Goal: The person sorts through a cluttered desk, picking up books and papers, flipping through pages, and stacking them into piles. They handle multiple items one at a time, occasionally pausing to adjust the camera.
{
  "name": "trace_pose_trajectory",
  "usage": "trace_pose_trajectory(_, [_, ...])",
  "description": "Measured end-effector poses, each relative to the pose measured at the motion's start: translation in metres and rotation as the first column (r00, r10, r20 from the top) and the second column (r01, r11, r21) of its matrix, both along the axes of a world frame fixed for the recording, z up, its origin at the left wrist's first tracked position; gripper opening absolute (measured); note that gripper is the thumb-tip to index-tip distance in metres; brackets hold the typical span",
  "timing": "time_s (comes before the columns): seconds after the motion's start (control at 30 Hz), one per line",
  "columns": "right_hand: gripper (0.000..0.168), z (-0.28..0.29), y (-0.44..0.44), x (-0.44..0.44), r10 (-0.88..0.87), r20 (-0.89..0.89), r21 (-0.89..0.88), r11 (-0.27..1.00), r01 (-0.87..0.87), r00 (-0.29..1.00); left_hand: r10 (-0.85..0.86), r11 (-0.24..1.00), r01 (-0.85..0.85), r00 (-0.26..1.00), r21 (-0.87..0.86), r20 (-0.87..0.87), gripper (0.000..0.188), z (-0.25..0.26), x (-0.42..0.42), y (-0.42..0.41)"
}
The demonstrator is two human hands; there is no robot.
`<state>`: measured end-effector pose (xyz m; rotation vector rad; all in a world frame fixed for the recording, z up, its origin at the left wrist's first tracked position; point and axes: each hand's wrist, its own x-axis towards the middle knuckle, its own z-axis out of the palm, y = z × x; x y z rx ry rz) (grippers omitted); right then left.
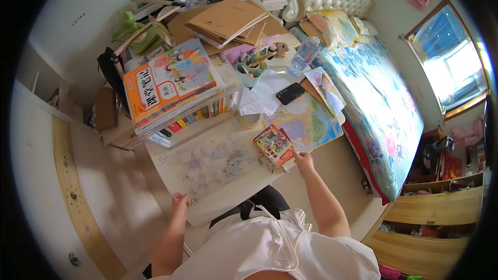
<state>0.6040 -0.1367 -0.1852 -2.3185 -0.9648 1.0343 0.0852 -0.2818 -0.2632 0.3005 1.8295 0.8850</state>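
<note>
My right hand (304,162) grips the lower right corner of a small red box or booklet (273,146) with colourful printed pictures. It is above the front right part of the white desk (218,202), partly overlapping a map's lower left corner. Some small pale objects (278,169) show just below it, too small to name. Near the desk's left front edge is my left hand (180,204), its fingers curled. Whether those fingers hold or touch anything cannot be made out. Faded drawings and marks (233,161) cover the desktop between my hands.
A tall stack of workbooks (171,79) stands on a shelf at the desk's left. Behind lie brown cardboard folders (227,17). A pen holder (249,72), a plastic bottle (303,56), a black phone (290,93) and a map (307,120) occupy the right. A bed (377,97) stands beyond.
</note>
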Motion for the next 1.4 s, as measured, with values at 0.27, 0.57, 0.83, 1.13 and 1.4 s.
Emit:
trace_pose_trajectory(0.27, [0.045, -0.004, 0.001, -0.041, -0.338, -0.435, -0.188, 0.941, 0.283, 0.835, 0.034, 0.999, -0.029, 0.954, -0.022, 0.298, 0.021, -0.009, 0.023, 0.017])
trace_pose_trajectory(0.57, [0.035, -0.049, 0.012, 0.003, -0.456, -0.760, -0.304, 0.879, 0.367, 0.464, 0.259, 0.962, -0.272, 0.927, 0.012, 0.271, 0.025, -0.002, 0.057, 0.019])
trace_pose_trajectory(0.83, [0.034, -0.018, 0.043, 0.009, -0.452, -0.824, -0.355, 0.881, 0.312, 0.341, 0.175, 0.984, -0.172, 0.981, 0.048, -0.079, 0.024, -0.025, 0.063, 0.005])
trace_pose_trajectory(1.13, [0.023, -0.027, 0.054, 0.013, -0.179, -0.739, 0.019, 0.958, 0.286, 0.649, -0.065, 0.986, -0.014, 0.887, 0.166, 0.458, 0.036, 0.047, 0.229, 0.095])
trace_pose_trajectory(1.4, [0.020, 0.029, 0.058, 0.061, -0.037, -0.452, 0.367, 0.903, 0.224, 0.891, 0.084, 0.995, -0.091, 0.693, -0.029, 0.716, 0.018, 0.013, 0.327, 0.183])
